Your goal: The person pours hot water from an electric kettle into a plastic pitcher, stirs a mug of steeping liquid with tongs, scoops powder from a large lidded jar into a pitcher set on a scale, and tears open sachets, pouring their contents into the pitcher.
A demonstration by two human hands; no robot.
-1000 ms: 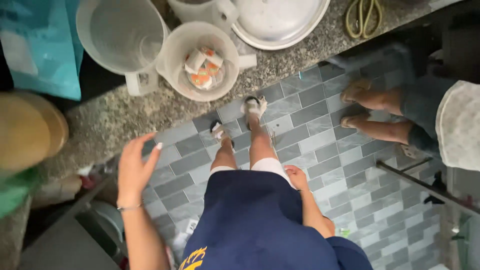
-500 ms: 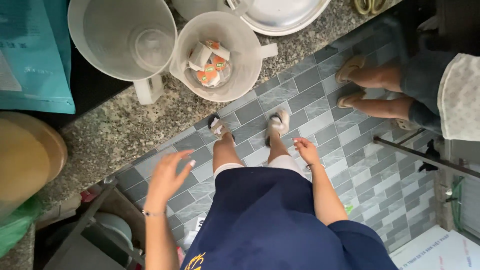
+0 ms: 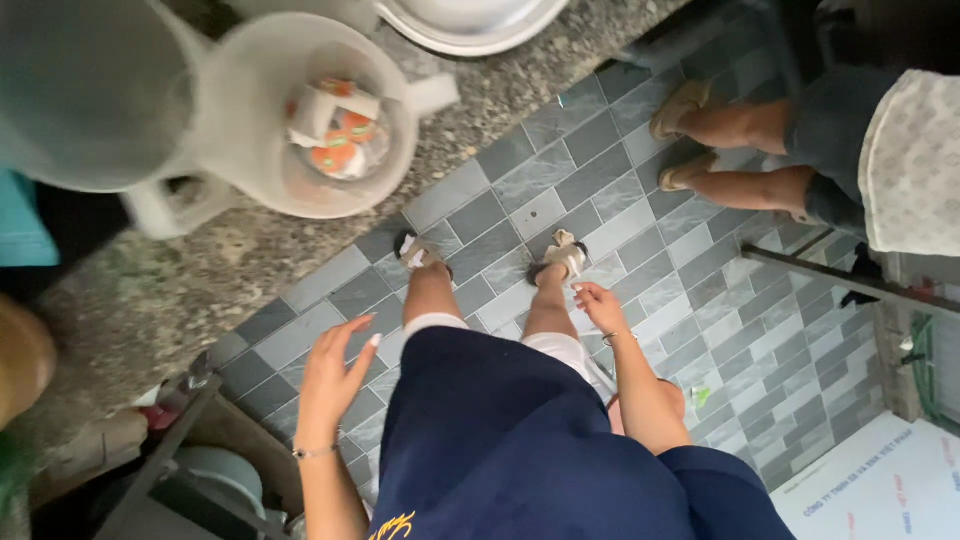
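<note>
My left hand (image 3: 335, 378) hangs open at my side, fingers spread, holding nothing; a thin bracelet sits on its wrist. It is close to the edge of the speckled granite counter (image 3: 170, 290). My right hand (image 3: 600, 305) hangs loosely open over the grey tiled floor (image 3: 560, 175), near my right foot, and is empty. On the counter stands a translucent plastic jug (image 3: 300, 130) with orange and white packets inside, and a second, larger translucent jug (image 3: 90, 90) to its left.
Another person's legs and sandalled feet (image 3: 700, 140) stand at the upper right. A metal bowl (image 3: 470, 20) sits at the counter's far end. A metal rack (image 3: 190, 470) with a bowl stands under the counter at lower left. A white board (image 3: 880, 490) lies at lower right.
The view has swung closer to the counter and jugs. My left hand has dropped lower beside my body; my right hand has swung out from my side over the floor.
</note>
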